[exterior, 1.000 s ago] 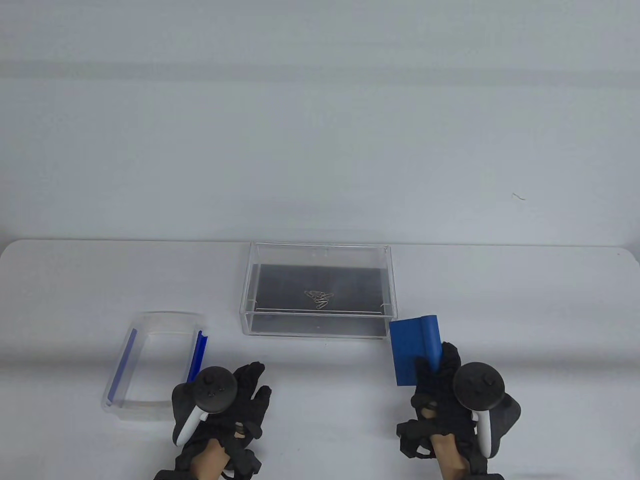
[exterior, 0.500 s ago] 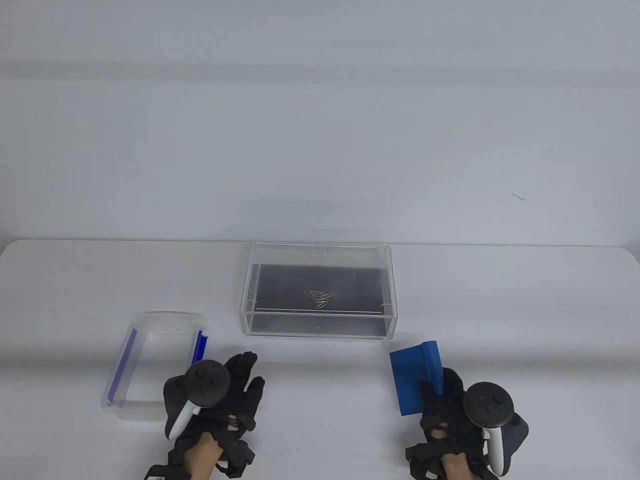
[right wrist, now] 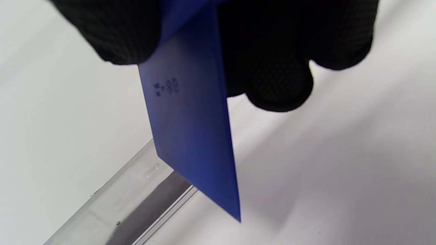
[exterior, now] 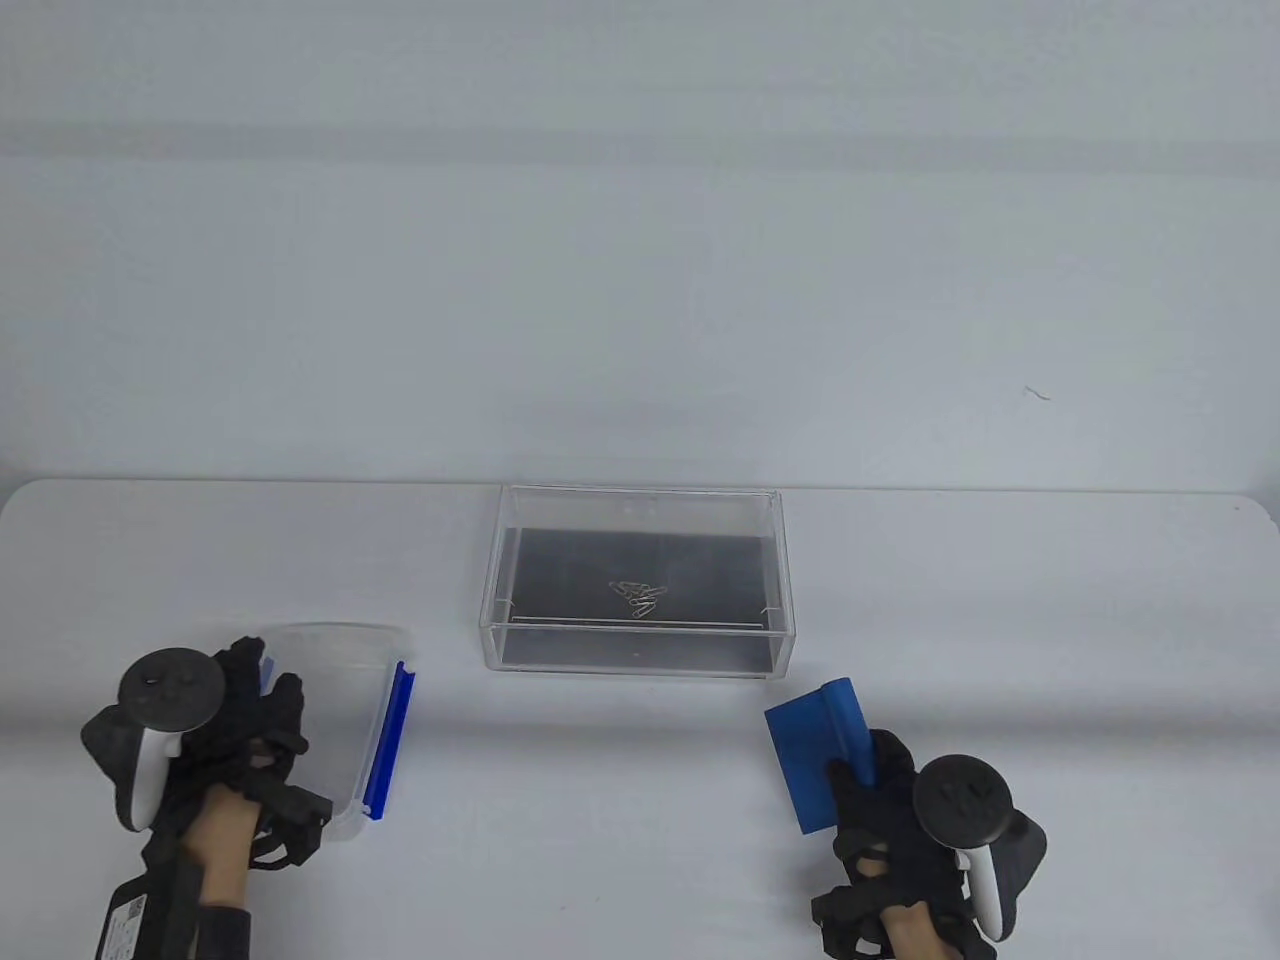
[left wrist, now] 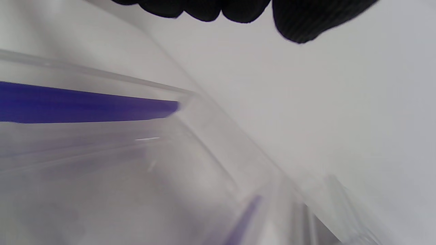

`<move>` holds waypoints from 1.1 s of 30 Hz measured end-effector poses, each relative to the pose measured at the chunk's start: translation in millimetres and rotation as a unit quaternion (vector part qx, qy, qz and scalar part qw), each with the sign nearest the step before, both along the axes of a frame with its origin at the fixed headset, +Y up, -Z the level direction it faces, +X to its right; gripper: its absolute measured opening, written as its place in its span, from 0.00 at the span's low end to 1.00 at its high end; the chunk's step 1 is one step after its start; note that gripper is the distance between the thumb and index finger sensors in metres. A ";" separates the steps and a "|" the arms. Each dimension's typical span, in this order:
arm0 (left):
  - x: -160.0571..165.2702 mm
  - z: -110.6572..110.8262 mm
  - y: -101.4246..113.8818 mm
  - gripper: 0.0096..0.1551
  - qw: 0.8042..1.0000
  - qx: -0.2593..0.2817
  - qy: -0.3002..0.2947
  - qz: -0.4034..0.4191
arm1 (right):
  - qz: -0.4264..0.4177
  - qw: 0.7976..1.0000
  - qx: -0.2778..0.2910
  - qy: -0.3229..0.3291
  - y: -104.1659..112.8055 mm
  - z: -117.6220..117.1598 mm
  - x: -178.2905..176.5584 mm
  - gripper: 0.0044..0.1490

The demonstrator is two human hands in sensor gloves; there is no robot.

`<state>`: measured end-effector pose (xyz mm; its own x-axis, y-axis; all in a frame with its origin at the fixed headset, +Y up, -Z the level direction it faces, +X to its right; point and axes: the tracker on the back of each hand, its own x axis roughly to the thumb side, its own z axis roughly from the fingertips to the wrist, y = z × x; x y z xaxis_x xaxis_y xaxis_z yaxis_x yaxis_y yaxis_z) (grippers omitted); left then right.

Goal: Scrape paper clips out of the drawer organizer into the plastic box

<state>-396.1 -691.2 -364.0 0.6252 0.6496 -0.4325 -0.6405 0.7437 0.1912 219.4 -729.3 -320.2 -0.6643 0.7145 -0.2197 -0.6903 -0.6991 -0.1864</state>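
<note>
A clear drawer organizer stands mid-table with several paper clips on its dark floor. A clear plastic box with blue side latches sits at the front left. My left hand lies over the box's left rim and covers the left latch. In the left wrist view its fingertips hang free above the box. My right hand grips a blue scraper at the front right, blade toward the organizer. In the right wrist view the scraper points at the organizer's corner.
The white table ends at a far edge just behind the organizer, with a pale wall beyond. A small squiggle mark shows on the wall at the right.
My left hand has moved left, from beside the box's right latch across to its left rim. My right hand with the scraper has drawn back from the organizer toward the front edge.
</note>
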 end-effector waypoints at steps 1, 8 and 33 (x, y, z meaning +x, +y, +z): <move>-11.1 1.1 -8.4 0.42 1.000 -0.014 0.015 0.017 | 0.001 1.000 0.002 0.002 1.1 -0.1 -1.6 0.42; -46.3 4.2 -59.8 0.52 0.985 -0.148 0.057 0.065 | 0.012 1.000 0.006 0.011 3.3 -0.1 -6.8 0.41; -1.9 16.8 -42.1 0.43 0.952 -0.085 0.018 0.294 | 0.010 1.000 0.009 0.001 6.0 2.1 -1.5 0.41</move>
<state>-397.9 -733.3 -347.3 0.1577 0.8015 -0.5768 -0.9509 0.2809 0.1303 217.9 -723.3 -318.0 -0.6788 0.7048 -0.2063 -0.6765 -0.7094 -0.1976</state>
